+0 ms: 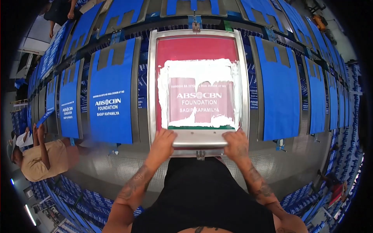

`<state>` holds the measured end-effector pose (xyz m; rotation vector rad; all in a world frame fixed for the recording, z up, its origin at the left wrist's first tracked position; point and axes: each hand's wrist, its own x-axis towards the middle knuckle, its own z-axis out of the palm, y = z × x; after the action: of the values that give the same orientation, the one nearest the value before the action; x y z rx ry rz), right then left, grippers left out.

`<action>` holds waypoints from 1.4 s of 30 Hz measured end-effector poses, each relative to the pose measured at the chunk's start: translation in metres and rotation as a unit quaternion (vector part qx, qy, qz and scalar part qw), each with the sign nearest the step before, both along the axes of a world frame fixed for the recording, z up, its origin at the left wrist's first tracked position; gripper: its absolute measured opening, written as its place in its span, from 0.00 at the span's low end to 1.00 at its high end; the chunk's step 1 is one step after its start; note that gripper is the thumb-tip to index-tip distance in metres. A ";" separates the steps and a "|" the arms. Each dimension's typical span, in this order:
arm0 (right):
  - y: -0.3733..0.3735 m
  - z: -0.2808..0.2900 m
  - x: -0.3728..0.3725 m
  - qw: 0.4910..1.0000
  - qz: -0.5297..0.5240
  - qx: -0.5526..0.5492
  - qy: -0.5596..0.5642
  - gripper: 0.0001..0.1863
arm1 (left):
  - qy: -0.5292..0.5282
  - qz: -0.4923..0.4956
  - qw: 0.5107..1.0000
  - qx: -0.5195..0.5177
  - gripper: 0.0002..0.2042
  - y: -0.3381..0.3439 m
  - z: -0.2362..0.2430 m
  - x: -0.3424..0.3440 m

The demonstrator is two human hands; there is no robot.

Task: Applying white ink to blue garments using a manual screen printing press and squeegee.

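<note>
A metal-framed printing screen (241,70) lies flat before me, its red mesh (196,47) carrying a thick smear of white ink (196,69) around a printed lettering area. Across the near end of the mesh rests a wide squeegee (200,137) with a metal holder and a green edge on its far side. My left hand (163,141) grips its left end, and my right hand (236,144) has hold of the right end, fingers curled over the top. Both thumbs are mostly hidden.
Blue bag panels lie on grey boards, one printed in white (108,116) to the left and one plain (278,116) to the right. Hinge clamps (196,26) sit at the screen's far edge. A person in a tan shirt (44,160) handles a blue piece at left.
</note>
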<state>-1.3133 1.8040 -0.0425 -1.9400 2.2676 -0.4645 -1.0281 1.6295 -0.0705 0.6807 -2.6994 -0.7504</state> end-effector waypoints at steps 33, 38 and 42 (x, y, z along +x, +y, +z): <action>-0.269 0.081 -0.169 0.974 0.038 0.186 -0.124 0.30 | -0.237 -0.056 0.968 0.052 0.22 -0.286 0.076 -0.170; -0.294 0.034 -0.189 0.967 0.028 0.246 -0.059 0.27 | -0.178 -0.007 0.984 0.012 0.25 -0.276 0.052 -0.178; -0.290 0.038 -0.147 0.974 0.071 0.206 0.068 0.23 | 0.041 0.106 0.985 -0.127 0.23 -0.187 0.082 -0.124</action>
<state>-1.4600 1.5142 -0.0045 -1.9393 2.0670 0.1525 -1.1520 1.4423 0.0120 0.8357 -2.5348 -0.3646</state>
